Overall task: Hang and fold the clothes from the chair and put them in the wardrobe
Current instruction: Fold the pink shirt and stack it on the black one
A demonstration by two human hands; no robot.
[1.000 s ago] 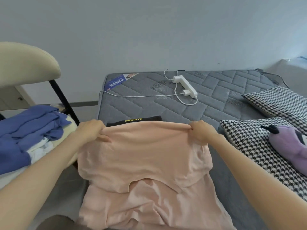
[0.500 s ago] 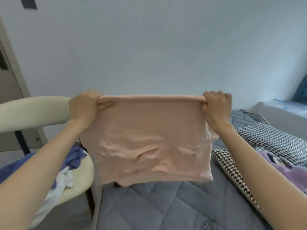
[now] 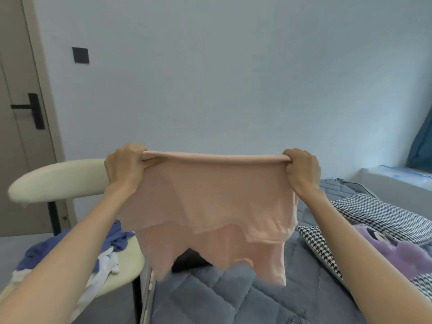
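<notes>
The left hand (image 3: 125, 168) and right hand (image 3: 301, 170) each pinch an upper corner of the folded pink shirt (image 3: 210, 206), stretched between them and hanging above the mattress (image 3: 233, 298)

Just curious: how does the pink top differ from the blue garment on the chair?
The pink top hangs spread in the air; the blue garment lies crumpled on the chair. The left hand and right hand grip the pink top's upper edge; no hand holds the blue garment. Both are soft cloth.
</notes>
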